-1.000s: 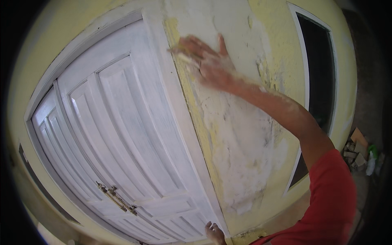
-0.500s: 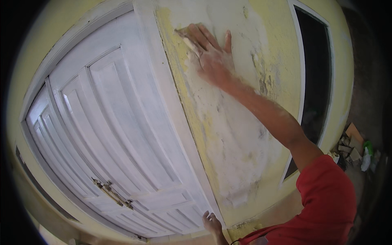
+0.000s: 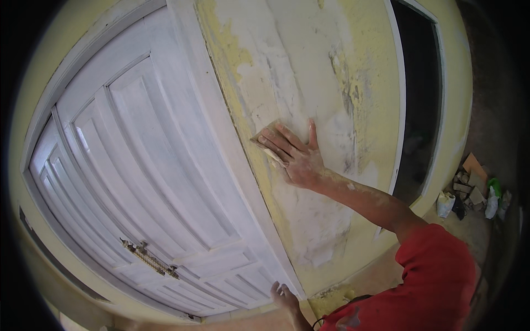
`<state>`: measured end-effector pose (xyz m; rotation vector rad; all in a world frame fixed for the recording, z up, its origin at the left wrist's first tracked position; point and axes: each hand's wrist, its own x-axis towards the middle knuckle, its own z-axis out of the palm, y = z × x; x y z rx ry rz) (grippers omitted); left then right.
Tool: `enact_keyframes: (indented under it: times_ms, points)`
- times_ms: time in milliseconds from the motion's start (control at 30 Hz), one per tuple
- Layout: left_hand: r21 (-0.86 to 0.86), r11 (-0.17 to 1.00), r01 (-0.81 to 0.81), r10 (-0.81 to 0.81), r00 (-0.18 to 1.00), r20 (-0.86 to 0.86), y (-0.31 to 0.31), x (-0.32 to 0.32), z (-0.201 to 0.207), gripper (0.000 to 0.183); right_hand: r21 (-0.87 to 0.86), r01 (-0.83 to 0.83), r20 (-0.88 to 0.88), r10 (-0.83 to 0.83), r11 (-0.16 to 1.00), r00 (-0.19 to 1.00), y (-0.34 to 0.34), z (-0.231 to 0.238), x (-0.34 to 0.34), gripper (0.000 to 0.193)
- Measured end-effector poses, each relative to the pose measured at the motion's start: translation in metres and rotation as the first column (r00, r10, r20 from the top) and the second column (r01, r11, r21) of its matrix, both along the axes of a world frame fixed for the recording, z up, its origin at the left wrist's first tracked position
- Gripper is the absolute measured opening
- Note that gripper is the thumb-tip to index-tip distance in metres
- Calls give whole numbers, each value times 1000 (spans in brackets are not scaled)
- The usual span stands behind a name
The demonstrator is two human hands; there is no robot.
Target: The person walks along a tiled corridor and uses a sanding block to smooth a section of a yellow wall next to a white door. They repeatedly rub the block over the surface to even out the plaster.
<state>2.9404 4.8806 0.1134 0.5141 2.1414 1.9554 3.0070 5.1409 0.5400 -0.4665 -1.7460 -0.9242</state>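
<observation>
My right hand [image 3: 295, 159] lies flat on the patchy wall [image 3: 326, 220], fingers together and thumb apart. Under its fingers it presses a folded sheet that looks like sandpaper [image 3: 273, 156] against the plaster. Whitish dust coats that hand and forearm. The wall carries pale filler over yellow paint, with grey worn streaks. Low down, beside the foot of the white door frame [image 3: 265, 243], my left hand [image 3: 284, 297] hangs away from the wall, its fingers loosely bent and apart, with nothing seen in it.
A white panelled double door [image 3: 149, 165] with an ornate metal handle [image 3: 149, 257] fills the left. To the right is a dark, white-framed window [image 3: 422, 105]. Rubble pieces [image 3: 469, 190] and plastic bags [image 3: 491, 204] lie on the ground at far right.
My right hand has slid down the wall with the sandpaper under it, from near the top to about mid-height. The left hand stays low, much as before. The view has shifted slightly.
</observation>
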Motion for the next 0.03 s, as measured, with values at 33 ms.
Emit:
enact_keyframes:
  times_ms: [33]
  points:
    - [-17,1000,-13,13,1000,15,0,0,-10,37,33,1,16,-2,999,1000,3,-1,2,62]
